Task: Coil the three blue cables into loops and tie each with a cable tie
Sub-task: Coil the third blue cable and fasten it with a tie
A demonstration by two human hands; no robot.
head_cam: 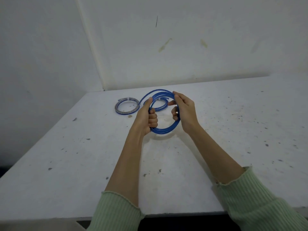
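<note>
Above the speckled white table (70,164), the left hand (146,117) grips the shiny blue plastic cable coil (166,130) tightly, and the right hand (185,110) curls around its other side. The springy loops could pop open if either grip loosens. Farther back, the loose tail (146,95) could snag the two tied coils (126,105).

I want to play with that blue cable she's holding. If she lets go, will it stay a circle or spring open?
Probably it springs open a bit: both hands, left and right, grip the blue cable to keep its loops together. It looks springy, not floppy, since the coil holds a round shape in the air. It is likely light.
</note>
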